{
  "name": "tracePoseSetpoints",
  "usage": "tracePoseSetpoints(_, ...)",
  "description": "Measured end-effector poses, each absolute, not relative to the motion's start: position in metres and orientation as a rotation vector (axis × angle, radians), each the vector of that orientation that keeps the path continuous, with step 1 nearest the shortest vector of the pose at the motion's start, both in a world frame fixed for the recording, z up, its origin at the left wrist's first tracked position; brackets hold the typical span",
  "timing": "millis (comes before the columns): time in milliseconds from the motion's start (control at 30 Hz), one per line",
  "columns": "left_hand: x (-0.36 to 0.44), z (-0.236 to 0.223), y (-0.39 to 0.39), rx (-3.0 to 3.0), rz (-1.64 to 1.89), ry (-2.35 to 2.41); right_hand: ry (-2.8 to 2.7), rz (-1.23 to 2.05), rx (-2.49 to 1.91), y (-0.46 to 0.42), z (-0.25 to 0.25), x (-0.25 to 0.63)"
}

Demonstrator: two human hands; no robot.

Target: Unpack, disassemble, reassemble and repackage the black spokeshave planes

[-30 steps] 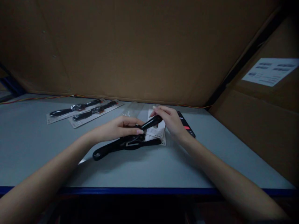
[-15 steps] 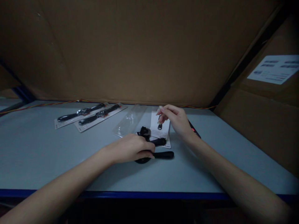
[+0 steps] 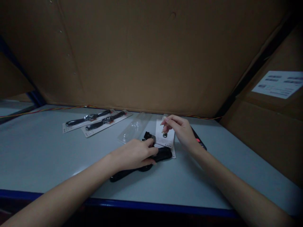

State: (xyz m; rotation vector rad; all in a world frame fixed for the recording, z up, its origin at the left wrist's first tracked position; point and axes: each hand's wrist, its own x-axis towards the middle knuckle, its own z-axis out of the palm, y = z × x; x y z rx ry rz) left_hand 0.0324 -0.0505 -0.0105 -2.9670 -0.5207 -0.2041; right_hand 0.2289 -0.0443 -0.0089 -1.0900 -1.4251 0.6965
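Note:
My left hand [image 3: 138, 153] is closed around a black long-handled tool [image 3: 164, 154] low over the table. One dark handle points right from under my fingers, another reaches toward the lower left; my hand covers the middle. A small black piece with a grey part [image 3: 149, 136] sits just beyond my fingertips. My right hand [image 3: 181, 129] has its fingers curled and thumb pressed in above a white printed card [image 3: 163, 142]. What those fingers hold, if anything, is too small to make out. A black object with a red mark [image 3: 199, 139] lies partly behind my right hand.
Two carded packs [image 3: 79, 122] [image 3: 106, 121] with black tools under clear plastic lie at the back left. An empty-looking clear plastic shell [image 3: 134, 127] rests beside the card. Cardboard [image 3: 146, 63] walls the back; a labelled carton [image 3: 279, 83] stands right. Thin wires [image 3: 59, 108] run along the rear.
The black tool has turned in my left hand: a handle now shows at the lower left, and the right ends sit close together. My right hand stays over the card. The view has shifted slightly.

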Motion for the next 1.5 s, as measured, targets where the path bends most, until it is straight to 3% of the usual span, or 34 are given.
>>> tracePoseSetpoints(267,0.01,0.007,-0.018,-3.137,-0.401,-0.852,-1.444,0.685,-1.086,-0.044,-0.009,0.23)
tracePoseSetpoints(400,-0.034,0.012,0.033,-2.705,-0.638,-1.309,-1.449,0.689,-1.074,-0.043,-0.011,0.231)
tracePoseSetpoints(467,-0.057,0.007,0.055,-2.482,-0.583,-1.49,-1.45,0.695,-1.073,-0.043,-0.012,0.231)
tracePoseSetpoints(600,-0.08,-0.007,0.075,-2.386,-0.086,-1.765,-1.447,0.694,-1.074,-0.042,-0.013,0.231)
tracePoseSetpoints(767,-0.061,-0.007,0.066,-2.318,0.116,-1.646,-1.458,0.71,-1.043,-0.042,-0.013,0.231)
tracePoseSetpoints(1200,-0.051,-0.012,0.049,-2.213,0.021,-1.545,-1.492,0.749,-1.012,-0.04,-0.014,0.23)
tracePoseSetpoints(1333,-0.057,0.001,0.049,-2.147,-0.245,-1.447,-1.441,0.971,-1.065,-0.036,-0.016,0.23)
tracePoseSetpoints(1500,-0.041,0.017,0.036,-2.187,-0.495,-1.008,-1.151,1.498,-0.94,-0.037,-0.011,0.229)
